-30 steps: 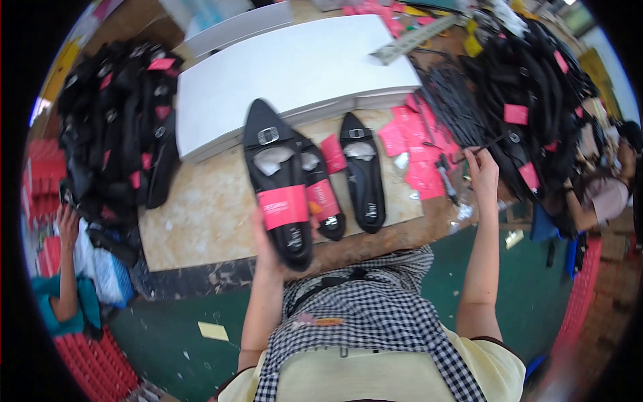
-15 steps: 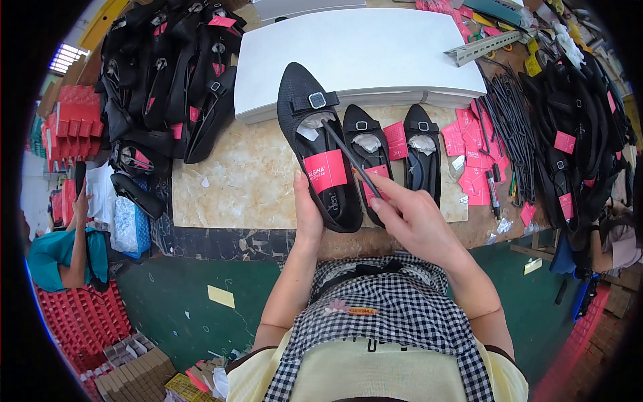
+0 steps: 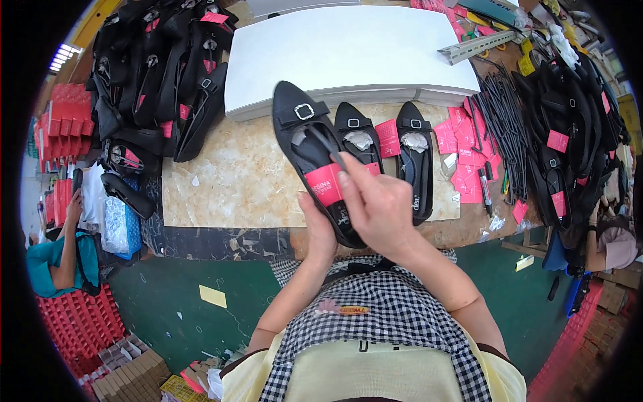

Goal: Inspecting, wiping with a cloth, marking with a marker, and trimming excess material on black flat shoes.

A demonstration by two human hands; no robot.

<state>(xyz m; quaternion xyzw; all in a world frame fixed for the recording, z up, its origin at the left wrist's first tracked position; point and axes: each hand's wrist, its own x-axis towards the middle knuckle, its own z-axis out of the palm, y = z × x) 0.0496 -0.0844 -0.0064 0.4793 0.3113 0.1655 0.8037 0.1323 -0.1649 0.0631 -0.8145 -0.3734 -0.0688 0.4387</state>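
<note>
A black pointed flat shoe (image 3: 289, 102), with a bow and a square glittering buckle, is tilted above the table's front edge. My left hand (image 3: 320, 233) grips its heel end from the left side. A pink card (image 3: 320, 183) lies across the insole. In my right hand (image 3: 383, 209), a thin dark stick (image 3: 325, 141) slants into the shoe's toe, where white stuffing shows; its rear end is hidden by the fingers. Close behind stand a similar flat shoe (image 3: 353, 118), partly covered by my right hand, and another black flat (image 3: 413, 118), both with paper in the toe.
A long white box (image 3: 341, 50) stands behind the shoes. Piled black shoes flank the table at left (image 3: 204, 110) and right (image 3: 559, 127). To the right lie dark sticks (image 3: 506, 127), pink cards (image 3: 467, 181) and a marker (image 3: 485, 186). A person in a teal top (image 3: 50, 264) is at far left.
The shoe has come down slightly toward me. My right hand has moved up along it toward the toe, and less of the stick shows. The whole view has shifted a little.
</note>
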